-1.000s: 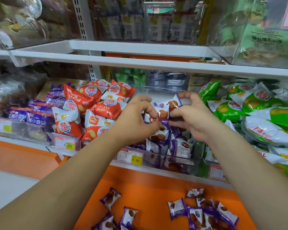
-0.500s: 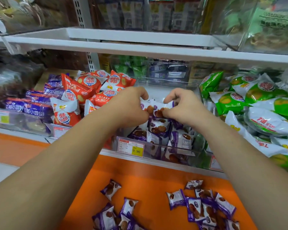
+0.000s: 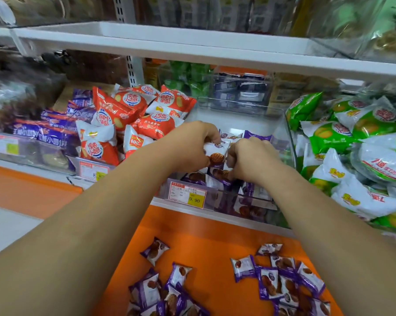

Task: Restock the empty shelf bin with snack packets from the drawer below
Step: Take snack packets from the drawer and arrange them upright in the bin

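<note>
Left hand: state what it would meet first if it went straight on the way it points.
The left hand grips a purple-and-white snack packet over the clear plastic shelf bin. Straight on, it would probably meet the bin's back wall first; depth is unclear.

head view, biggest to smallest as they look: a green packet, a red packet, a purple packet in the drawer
1-2. green packet and red packet: look alike, not ranked
3. purple packet: smallest, though nearest the camera
</note>
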Available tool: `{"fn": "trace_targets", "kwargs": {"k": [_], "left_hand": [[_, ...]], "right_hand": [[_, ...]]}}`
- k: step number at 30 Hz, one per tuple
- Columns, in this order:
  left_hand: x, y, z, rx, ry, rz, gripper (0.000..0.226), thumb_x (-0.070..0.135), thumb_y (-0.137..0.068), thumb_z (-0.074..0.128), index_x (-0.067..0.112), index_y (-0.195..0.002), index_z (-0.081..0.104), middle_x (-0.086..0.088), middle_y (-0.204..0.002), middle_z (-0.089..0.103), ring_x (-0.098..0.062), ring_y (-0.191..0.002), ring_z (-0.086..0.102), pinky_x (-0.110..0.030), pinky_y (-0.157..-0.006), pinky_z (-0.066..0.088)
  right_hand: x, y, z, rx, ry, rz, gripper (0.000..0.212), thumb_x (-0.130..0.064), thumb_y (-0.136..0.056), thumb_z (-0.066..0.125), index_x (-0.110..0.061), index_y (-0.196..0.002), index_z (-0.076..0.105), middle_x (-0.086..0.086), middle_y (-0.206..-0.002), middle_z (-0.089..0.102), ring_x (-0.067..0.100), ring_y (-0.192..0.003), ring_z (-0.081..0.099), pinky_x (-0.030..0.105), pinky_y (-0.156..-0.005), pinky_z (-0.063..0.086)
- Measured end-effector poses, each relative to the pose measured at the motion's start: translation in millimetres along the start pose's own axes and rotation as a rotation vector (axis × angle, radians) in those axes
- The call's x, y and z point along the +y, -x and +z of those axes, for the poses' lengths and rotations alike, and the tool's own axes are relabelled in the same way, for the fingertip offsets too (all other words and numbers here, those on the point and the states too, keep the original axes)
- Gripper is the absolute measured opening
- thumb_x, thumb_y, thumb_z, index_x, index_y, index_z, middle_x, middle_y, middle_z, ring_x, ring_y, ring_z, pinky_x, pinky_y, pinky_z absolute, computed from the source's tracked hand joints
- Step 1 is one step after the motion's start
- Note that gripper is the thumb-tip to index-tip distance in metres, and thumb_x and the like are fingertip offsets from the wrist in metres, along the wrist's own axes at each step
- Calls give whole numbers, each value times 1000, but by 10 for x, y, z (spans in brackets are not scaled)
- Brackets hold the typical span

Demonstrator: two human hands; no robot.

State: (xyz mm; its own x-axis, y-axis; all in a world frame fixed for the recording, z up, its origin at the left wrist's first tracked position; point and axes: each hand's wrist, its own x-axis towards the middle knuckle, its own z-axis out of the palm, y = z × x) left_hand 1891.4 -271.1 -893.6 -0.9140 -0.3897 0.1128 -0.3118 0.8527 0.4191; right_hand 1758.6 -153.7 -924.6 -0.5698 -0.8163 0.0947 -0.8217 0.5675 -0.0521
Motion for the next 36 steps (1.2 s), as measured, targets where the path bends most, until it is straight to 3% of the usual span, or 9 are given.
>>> {"fn": "trace_targets", "kwargs": {"k": [4, 8, 12, 17, 21, 26, 30, 33, 36], "left_hand": [[-29, -46, 130, -44, 22, -3, 49, 11, -78, 82, 31, -120, 67, 6, -124, 63, -19, -106, 63, -35, -91, 56], [-15, -105, 230, -41, 78, -4, 43, 10, -80, 82, 32, -114, 69, 19, -93, 58, 0, -70, 56, -14, -62, 45], [-4, -145, 294, 35, 164, 8, 41, 14, -76, 86, 29, -110, 68, 15, -99, 60, -7, -85, 61, -14, -67, 46], [-34, -119, 278, 113, 272, -52, 50, 14, -68, 91, 23, -108, 62, 8, -100, 65, -22, -89, 67, -41, -80, 57], [-79, -148, 274, 16, 178, -230, 63, 24, -70, 92, 18, -122, 55, 3, -101, 65, -20, -88, 66, -41, -85, 59], [77, -162, 368, -192, 101, -339, 40, 42, -71, 88, 13, -82, 64, -9, -71, 74, -22, -57, 64, -35, -67, 60], [106, -146, 450, -204, 65, -326, 29, 26, -72, 87, 18, -75, 59, -4, -74, 66, -22, -65, 60, -31, -57, 52], [49, -133, 476, -197, 69, -349, 39, 27, -66, 93, 21, -87, 61, -1, -89, 68, -16, -77, 62, -29, -69, 54], [23, -144, 497, -197, 121, -377, 50, 20, -64, 92, 14, -106, 66, -7, -101, 73, -24, -90, 69, -43, -85, 60]], "right_hand": [[83, -15, 72, -18, 18, -2, 22, -40, -74, 84, -31, -92, 75, 0, -105, 66, 27, -112, 53, 37, -95, 44], [191, -42, -105, -77, -208, -47, 58, -18, -72, 76, -32, -128, 65, 0, -115, 69, 25, -104, 63, 33, -82, 55], [183, -15, -205, -91, -363, -141, 43, -13, -71, 73, -38, -106, 66, -3, -93, 69, 22, -84, 67, 36, -68, 58], [156, 39, -160, -111, -413, -134, 48, -35, -78, 83, -23, -123, 70, 5, -111, 70, 24, -94, 67, 39, -81, 58], [183, -3, -161, 40, -360, -40, 26, -21, -76, 74, -22, -102, 70, 6, -93, 67, 20, -71, 60, 30, -55, 49], [155, 17, -337, 11, -351, -40, 17, -22, -78, 74, -21, -93, 68, 0, -81, 65, 15, -72, 58, 29, -57, 48], [114, 53, -222, -42, -351, -46, 28, -26, -75, 76, -12, -99, 73, 6, -78, 68, 27, -69, 60, 34, -63, 54], [86, 65, -144, -61, -313, -34, 35, -23, -74, 73, -5, -104, 72, 7, -71, 56, 23, -63, 48, 31, -59, 44], [33, 83, -86, -79, -219, -30, 25, -23, -71, 70, -8, -91, 71, 8, -75, 63, 30, -70, 61, 31, -57, 49]]}}
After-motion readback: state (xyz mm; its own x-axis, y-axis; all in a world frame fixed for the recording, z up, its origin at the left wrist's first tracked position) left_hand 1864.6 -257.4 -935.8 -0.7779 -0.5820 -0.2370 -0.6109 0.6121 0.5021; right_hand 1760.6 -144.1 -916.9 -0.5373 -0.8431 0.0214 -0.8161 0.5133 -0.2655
